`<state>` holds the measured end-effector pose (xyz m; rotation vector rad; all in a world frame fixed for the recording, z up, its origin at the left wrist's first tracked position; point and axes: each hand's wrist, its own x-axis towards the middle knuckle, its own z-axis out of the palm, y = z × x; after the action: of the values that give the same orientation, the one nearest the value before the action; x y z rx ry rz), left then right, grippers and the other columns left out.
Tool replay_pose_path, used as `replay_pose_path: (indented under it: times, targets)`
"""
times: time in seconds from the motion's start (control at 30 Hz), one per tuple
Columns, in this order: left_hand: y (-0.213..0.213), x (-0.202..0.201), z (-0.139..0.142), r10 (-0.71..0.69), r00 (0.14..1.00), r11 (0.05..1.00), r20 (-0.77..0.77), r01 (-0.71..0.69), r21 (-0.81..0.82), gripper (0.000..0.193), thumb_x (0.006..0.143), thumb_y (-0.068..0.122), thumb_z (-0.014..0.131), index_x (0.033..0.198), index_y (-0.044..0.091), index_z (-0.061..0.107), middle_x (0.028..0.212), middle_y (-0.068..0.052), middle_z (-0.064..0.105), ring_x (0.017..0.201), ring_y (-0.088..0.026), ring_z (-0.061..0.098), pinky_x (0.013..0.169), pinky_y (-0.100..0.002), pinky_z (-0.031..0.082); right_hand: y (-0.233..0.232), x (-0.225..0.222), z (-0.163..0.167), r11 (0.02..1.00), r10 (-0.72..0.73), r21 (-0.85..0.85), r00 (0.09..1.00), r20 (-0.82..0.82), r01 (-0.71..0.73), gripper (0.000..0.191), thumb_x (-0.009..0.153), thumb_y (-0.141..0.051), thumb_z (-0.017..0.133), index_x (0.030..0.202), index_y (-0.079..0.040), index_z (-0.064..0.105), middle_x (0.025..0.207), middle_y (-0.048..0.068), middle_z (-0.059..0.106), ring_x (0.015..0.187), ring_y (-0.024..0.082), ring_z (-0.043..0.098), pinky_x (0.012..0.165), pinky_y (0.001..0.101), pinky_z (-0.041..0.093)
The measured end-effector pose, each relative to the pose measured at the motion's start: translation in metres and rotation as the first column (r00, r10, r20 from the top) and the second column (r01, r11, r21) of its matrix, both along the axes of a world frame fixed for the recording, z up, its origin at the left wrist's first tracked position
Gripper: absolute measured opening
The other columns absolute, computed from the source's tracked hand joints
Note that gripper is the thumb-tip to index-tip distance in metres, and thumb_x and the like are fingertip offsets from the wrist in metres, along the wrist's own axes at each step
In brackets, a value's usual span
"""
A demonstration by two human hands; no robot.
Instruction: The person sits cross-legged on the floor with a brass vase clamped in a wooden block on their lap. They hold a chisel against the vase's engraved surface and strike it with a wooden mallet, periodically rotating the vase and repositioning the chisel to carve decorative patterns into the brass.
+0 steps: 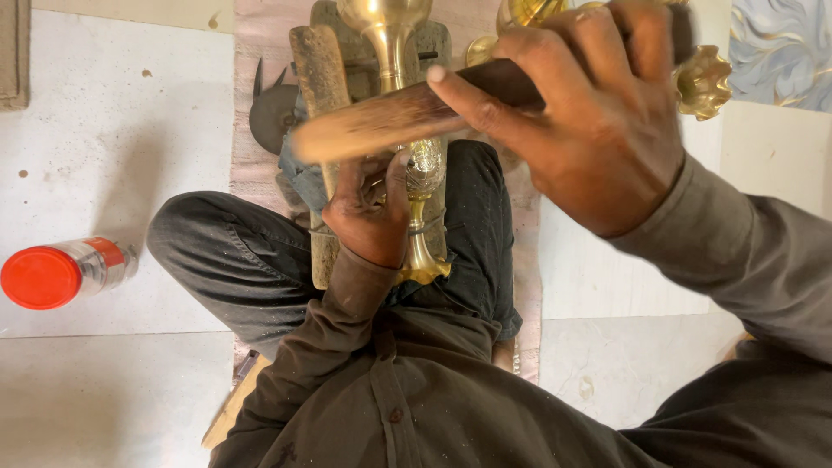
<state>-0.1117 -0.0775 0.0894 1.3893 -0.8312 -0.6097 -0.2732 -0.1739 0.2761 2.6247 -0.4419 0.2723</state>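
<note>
Dark olive buttoned shirt, long sleeves; dusty dark trousers.

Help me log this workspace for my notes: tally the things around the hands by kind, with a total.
Brass pieces: 3, the goblet-shaped piece under the left hand, and two more at top right
Wooden mallets: 1, in the right hand
Wooden blocks: 1
Jars with red lid: 1
Total: 6
</note>
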Motion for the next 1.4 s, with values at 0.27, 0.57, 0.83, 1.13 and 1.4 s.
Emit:
replay_pose_path:
  times: [0.27, 0.57, 0.83, 1.13, 1.4]
  targets:
    - [0.0, 0.0, -0.005, 0.003, 0.996, 0.998, 0.087, 0.003, -0.067, 0.022, 0.097, 0.001, 0.076, 0.116, -0.004, 0.066, 0.102, -0.014, 0.078, 0.092, -0.017, 0.08, 0.082, -0.028, 0.067, 0.0, 0.003, -0.004, 0.95, -0.036, 0.312, 0.993, 0.111, -0.001, 0.033, 0.113, -0.017, 0.063, 0.146, -0.02, 0.067, 0.117, 0.013, 0.06, 0.1, 0.026, 0.05, 0.096, 0.0487, 0.04]
    - [0.0, -0.002, -0.003, -0.01, 0.998, 0.997, 0.065, 0.015, -0.076, 0.023, 0.096, -0.002, 0.073, 0.118, -0.006, 0.066, 0.104, -0.016, 0.079, 0.095, -0.017, 0.079, 0.084, -0.029, 0.067, 0.005, -0.002, -0.006, 0.994, 0.016, 0.111, 0.997, 0.073, -0.024, 0.042, 0.11, -0.016, 0.061, 0.151, -0.022, 0.067, 0.114, 0.007, 0.06, 0.1, 0.02, 0.051, 0.096, 0.0418, 0.04]
    - [0.003, -0.002, 0.001, -0.017, 0.998, 0.998, 0.061, 0.02, -0.056, 0.021, 0.096, -0.002, 0.073, 0.116, -0.006, 0.066, 0.104, -0.015, 0.079, 0.094, -0.018, 0.079, 0.082, -0.029, 0.067, 0.01, 0.005, -0.001, 1.0, 0.012, 0.001, 0.999, 0.052, -0.012, 0.041, 0.11, -0.018, 0.064, 0.15, -0.025, 0.068, 0.114, 0.005, 0.061, 0.098, 0.018, 0.051, 0.093, 0.0379, 0.042]
    - [0.003, 0.001, 0.003, -0.039, 0.997, 0.997, 0.061, 0.042, -0.058, 0.015, 0.101, 0.0, 0.072, 0.114, -0.005, 0.066, 0.103, -0.015, 0.079, 0.095, -0.016, 0.079, 0.079, -0.027, 0.068, 0.012, -0.008, -0.003, 0.995, -0.043, 0.09, 0.996, 0.08, 0.036, 0.043, 0.11, -0.014, 0.068, 0.152, -0.019, 0.065, 0.116, 0.009, 0.06, 0.1, 0.022, 0.052, 0.092, 0.0391, 0.043]
    - [0.001, -0.001, 0.002, -0.03, 0.999, 0.996, 0.021, 0.032, -0.081, 0.023, 0.1, 0.001, 0.072, 0.12, -0.007, 0.064, 0.103, -0.015, 0.078, 0.095, -0.017, 0.078, 0.078, -0.027, 0.068, 0.003, -0.009, -0.009, 0.978, -0.024, 0.208, 0.989, 0.143, -0.007, 0.047, 0.109, -0.005, 0.066, 0.154, -0.018, 0.06, 0.122, 0.009, 0.059, 0.104, 0.022, 0.052, 0.095, 0.0392, 0.043]
